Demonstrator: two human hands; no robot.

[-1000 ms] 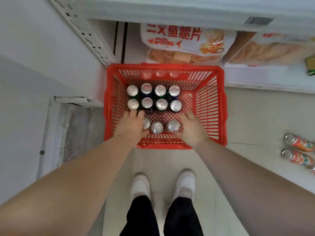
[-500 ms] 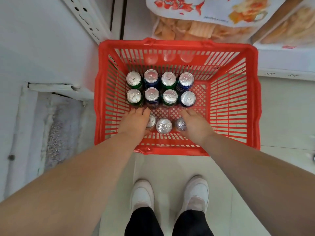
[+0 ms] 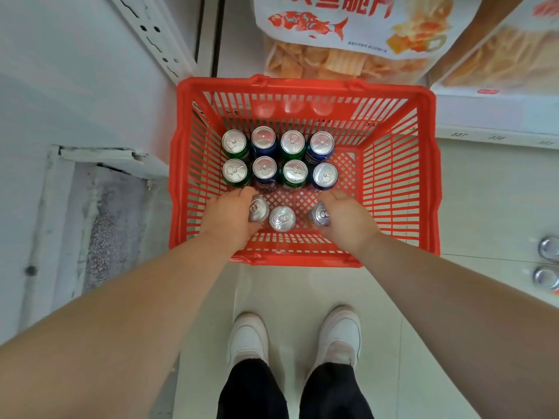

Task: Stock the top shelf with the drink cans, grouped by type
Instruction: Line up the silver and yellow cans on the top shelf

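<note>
A red plastic basket (image 3: 399, 176) stands on the floor below me. Several upright cans fill its far left part in two rows, green cans (image 3: 234, 145) alternating with blue cans (image 3: 324, 176). Three more cans stand in the near row. My left hand (image 3: 230, 217) is curled round the left can (image 3: 258, 208), which tilts. My right hand (image 3: 346, 217) grips the right can (image 3: 320, 214), which shows an orange side. The middle can (image 3: 282, 218) stands free between them. The top shelf is out of view.
Snack bags (image 3: 348, 40) lie on a low shelf just behind the basket. A white shelf upright (image 3: 151, 34) runs along the left. Two cans (image 3: 548, 264) lie on the floor at the right edge. My white shoes (image 3: 248, 337) are near the basket.
The camera has come closer to the basket. Both hands have closed round the outer cans of the near row, and those cans now tilt inward.
</note>
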